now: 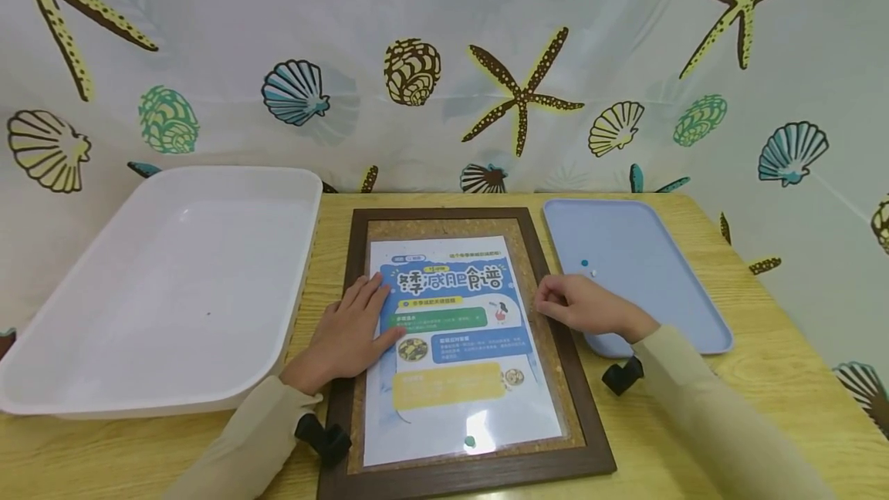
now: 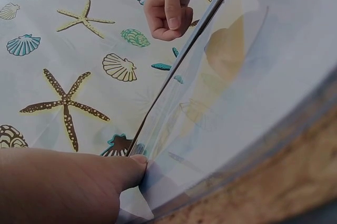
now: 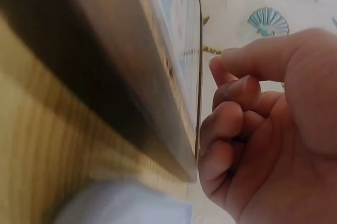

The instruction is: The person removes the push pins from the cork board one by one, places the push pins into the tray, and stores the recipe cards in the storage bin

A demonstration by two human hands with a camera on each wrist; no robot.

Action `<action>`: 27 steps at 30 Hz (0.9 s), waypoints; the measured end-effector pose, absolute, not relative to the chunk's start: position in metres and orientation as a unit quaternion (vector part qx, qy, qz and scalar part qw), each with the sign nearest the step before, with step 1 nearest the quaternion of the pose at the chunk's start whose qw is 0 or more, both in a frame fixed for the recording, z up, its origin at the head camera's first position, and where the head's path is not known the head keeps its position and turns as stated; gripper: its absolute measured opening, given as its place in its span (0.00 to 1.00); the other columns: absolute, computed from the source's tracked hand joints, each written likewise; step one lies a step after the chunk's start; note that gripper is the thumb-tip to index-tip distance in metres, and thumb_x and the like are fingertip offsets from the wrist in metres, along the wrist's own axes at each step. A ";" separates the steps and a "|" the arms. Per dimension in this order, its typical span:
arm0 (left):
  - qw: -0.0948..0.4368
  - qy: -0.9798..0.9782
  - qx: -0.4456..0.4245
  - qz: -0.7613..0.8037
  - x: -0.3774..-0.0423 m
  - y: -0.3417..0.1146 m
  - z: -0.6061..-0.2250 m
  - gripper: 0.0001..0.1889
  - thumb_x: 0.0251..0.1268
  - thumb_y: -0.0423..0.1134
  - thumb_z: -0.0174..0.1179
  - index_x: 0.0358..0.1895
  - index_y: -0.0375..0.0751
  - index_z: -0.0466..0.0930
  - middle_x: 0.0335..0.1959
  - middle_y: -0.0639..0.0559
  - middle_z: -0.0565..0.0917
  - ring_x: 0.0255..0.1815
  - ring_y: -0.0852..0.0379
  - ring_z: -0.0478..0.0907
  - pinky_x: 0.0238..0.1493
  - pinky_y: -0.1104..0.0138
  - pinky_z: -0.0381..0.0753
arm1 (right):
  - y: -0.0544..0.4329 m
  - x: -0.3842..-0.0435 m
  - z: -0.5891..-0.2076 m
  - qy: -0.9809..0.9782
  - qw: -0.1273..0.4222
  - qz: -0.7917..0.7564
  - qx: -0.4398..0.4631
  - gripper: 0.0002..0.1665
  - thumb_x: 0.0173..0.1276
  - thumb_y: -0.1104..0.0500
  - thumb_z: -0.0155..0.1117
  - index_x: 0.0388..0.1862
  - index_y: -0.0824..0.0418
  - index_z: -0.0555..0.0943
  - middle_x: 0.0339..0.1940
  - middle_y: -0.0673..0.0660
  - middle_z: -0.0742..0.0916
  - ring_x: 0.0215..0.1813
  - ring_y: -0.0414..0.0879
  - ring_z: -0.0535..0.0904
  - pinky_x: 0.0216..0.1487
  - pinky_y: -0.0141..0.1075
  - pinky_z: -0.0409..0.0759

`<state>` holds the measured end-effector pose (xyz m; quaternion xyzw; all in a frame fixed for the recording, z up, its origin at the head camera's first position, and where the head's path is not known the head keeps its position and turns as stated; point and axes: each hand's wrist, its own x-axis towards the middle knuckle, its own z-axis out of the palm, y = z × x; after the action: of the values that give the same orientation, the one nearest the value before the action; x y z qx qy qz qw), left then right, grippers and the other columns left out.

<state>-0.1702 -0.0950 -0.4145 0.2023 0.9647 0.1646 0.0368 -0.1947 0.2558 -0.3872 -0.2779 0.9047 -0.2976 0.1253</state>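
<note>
A printed sheet [image 1: 444,427] with a glossy clear surface and Chinese text lies on a brown-framed cork board [image 1: 600,454]. My left hand [image 1: 350,330] rests flat on the sheet's left side, fingers spread; in the left wrist view its thumb [image 2: 134,168] presses near the sheet's edge. Over the board's right frame edge, my right hand [image 1: 583,303] has its fingers curled, the thumb tip against the index finger. The right wrist view shows this right hand [image 3: 263,113] beside the frame, with nothing visible in its fingers. A small teal pin [image 1: 470,442] sits at the sheet's bottom.
To the left stands a large white tray [image 1: 174,292]. At the right a blue tray [image 1: 667,276], partly under my right hand, holds a small teal piece [image 1: 585,262] and a tiny white one. Behind the wooden table [image 1: 771,376] hangs a shell-patterned cloth [image 1: 417,137].
</note>
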 end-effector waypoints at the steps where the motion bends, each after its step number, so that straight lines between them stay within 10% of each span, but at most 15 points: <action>1: 0.037 0.965 0.202 0.164 -0.170 -0.095 -0.415 0.38 0.68 0.52 0.55 0.73 0.31 0.56 0.76 0.36 0.53 0.77 0.36 0.47 0.66 0.36 0.57 | 0.254 -0.193 -0.387 0.904 0.128 -0.297 -0.281 0.05 0.71 0.64 0.56 0.36 0.63 0.78 0.21 0.48 0.76 0.22 0.37 0.67 0.26 0.29 0.68; 27: 0.033 0.967 0.203 0.151 -0.171 -0.095 -0.416 0.38 0.69 0.52 0.55 0.73 0.31 0.57 0.76 0.35 0.54 0.77 0.35 0.48 0.65 0.37 0.60 | 0.208 -0.166 -0.386 0.855 0.200 -0.288 -0.382 0.02 0.68 0.62 0.62 0.37 0.60 0.79 0.16 0.43 0.69 0.19 0.32 0.61 0.29 0.27 0.66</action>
<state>-0.1715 -0.0951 -0.4161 0.2029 0.9669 0.1513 0.0329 -0.1661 0.2081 -0.3859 -0.3817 0.8550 -0.2885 0.2002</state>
